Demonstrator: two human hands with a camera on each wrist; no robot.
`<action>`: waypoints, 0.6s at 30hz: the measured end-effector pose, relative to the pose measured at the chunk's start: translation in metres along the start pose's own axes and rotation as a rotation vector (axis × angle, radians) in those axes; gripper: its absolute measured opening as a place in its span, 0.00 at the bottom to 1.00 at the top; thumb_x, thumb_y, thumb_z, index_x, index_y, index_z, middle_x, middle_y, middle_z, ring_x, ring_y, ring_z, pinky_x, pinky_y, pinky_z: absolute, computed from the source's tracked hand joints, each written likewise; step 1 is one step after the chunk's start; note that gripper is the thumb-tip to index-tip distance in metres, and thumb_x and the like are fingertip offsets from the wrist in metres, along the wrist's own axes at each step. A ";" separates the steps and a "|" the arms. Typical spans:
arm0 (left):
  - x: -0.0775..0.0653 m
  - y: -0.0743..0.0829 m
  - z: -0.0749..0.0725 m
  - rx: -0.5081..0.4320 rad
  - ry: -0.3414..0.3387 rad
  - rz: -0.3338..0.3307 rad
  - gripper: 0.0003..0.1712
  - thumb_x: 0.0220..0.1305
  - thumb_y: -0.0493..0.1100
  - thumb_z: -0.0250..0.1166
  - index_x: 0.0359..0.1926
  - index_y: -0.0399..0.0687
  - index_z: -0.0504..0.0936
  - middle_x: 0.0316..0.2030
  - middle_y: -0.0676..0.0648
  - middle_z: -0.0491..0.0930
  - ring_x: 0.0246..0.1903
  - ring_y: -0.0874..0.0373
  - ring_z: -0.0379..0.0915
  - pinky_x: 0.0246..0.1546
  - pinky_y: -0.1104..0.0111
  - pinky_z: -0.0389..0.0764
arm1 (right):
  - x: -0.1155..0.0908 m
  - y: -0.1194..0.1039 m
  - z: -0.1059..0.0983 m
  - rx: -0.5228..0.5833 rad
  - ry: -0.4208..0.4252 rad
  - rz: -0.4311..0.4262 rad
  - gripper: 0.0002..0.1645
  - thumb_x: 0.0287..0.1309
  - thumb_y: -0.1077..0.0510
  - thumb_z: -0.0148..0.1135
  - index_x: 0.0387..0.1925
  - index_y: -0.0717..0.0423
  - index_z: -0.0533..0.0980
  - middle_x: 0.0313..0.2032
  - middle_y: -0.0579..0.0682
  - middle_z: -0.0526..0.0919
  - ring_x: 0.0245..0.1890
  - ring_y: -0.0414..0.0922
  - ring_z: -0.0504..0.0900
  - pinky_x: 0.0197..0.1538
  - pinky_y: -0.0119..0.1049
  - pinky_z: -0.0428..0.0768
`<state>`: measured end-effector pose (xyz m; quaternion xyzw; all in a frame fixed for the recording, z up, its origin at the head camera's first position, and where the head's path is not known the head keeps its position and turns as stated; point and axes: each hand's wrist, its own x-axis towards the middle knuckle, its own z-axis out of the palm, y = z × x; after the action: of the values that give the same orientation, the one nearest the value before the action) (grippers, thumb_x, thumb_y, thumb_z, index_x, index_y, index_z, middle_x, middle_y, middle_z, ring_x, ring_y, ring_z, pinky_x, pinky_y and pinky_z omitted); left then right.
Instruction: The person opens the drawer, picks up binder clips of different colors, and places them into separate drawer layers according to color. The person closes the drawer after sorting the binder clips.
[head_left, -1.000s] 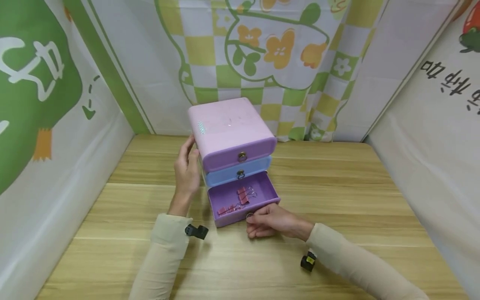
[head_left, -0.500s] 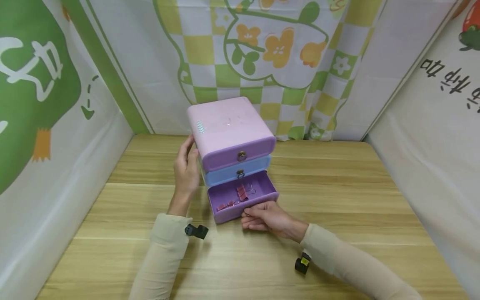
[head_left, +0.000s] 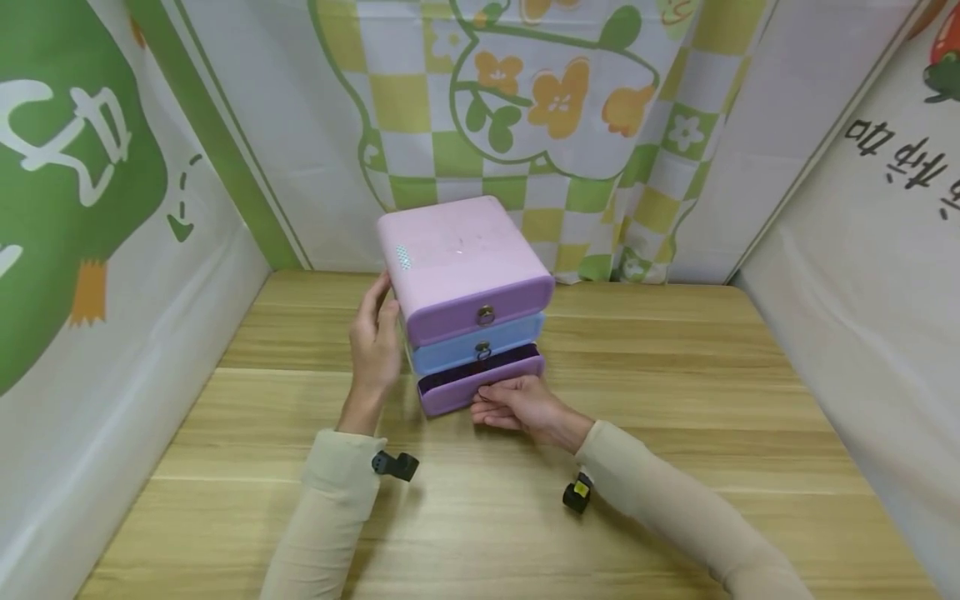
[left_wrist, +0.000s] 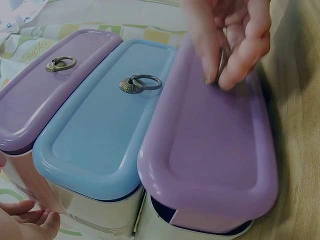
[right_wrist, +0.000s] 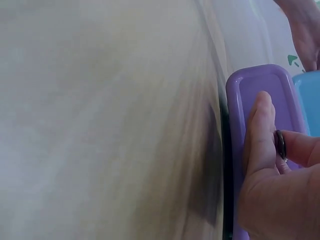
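Note:
A small three-tier drawer cabinet (head_left: pixel 465 250) with a pink top stands on the table. Its bottom purple drawer (head_left: pixel 450 395) sticks out slightly, leaving a narrow dark gap above the front; what lies inside is hidden. My right hand (head_left: pixel 525 408) pinches the ring pull (right_wrist: pixel 281 144) of that drawer between thumb and finger. Against the cabinet's left side rests my left hand (head_left: pixel 375 342), fingers fairly straight. The blue middle drawer (left_wrist: pixel 100 110) and the purple top drawer (left_wrist: pixel 55 80) look closed, their brass rings hanging free.
The wooden table (head_left: pixel 675 400) extends around the cabinet. Behind it hangs a green and yellow checked curtain (head_left: pixel 585 200), with printed white cloth walls at left and right. A small black camera (head_left: pixel 396 466) sits at my left cuff, another (head_left: pixel 577 493) at my right.
The bottom drawer has slid inward from well out to nearly closed, and the pink binder clips in it are no longer visible. My right hand moved with it; the left stayed on the cabinet.

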<state>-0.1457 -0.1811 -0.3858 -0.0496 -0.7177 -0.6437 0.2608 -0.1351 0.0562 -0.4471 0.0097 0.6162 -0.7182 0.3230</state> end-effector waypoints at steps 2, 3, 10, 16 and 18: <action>0.000 0.001 0.000 0.008 0.003 0.002 0.29 0.80 0.43 0.49 0.77 0.42 0.69 0.76 0.41 0.70 0.78 0.48 0.62 0.82 0.55 0.63 | 0.006 -0.002 0.001 0.000 0.009 -0.009 0.20 0.77 0.62 0.57 0.58 0.78 0.77 0.36 0.55 0.93 0.35 0.42 0.93 0.45 0.31 0.91; 0.000 0.001 0.000 0.011 0.005 0.003 0.29 0.80 0.43 0.49 0.77 0.42 0.69 0.76 0.41 0.70 0.78 0.48 0.62 0.82 0.55 0.63 | 0.008 -0.003 0.001 -0.001 0.015 -0.011 0.20 0.77 0.62 0.57 0.58 0.78 0.78 0.36 0.55 0.93 0.35 0.42 0.93 0.45 0.30 0.91; -0.001 0.001 0.001 0.010 0.003 0.017 0.29 0.80 0.43 0.48 0.77 0.41 0.68 0.76 0.41 0.70 0.79 0.48 0.62 0.82 0.54 0.63 | 0.020 -0.006 0.002 -0.026 0.036 -0.026 0.20 0.76 0.62 0.58 0.58 0.76 0.78 0.39 0.57 0.93 0.35 0.42 0.93 0.47 0.32 0.91; 0.000 0.001 0.001 0.016 0.006 0.015 0.29 0.80 0.42 0.48 0.77 0.41 0.68 0.77 0.40 0.69 0.79 0.47 0.61 0.83 0.55 0.62 | 0.023 -0.007 0.004 -0.045 0.045 -0.029 0.20 0.76 0.62 0.59 0.58 0.75 0.79 0.45 0.62 0.92 0.35 0.42 0.93 0.48 0.33 0.91; 0.000 0.001 0.001 0.022 0.007 0.015 0.29 0.80 0.42 0.48 0.77 0.40 0.68 0.77 0.40 0.69 0.79 0.47 0.61 0.83 0.55 0.62 | 0.025 -0.006 0.004 -0.058 0.053 -0.032 0.20 0.76 0.61 0.59 0.58 0.74 0.79 0.45 0.63 0.91 0.36 0.41 0.93 0.49 0.33 0.91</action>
<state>-0.1454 -0.1799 -0.3851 -0.0498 -0.7234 -0.6340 0.2689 -0.1561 0.0419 -0.4511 0.0096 0.6454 -0.7045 0.2950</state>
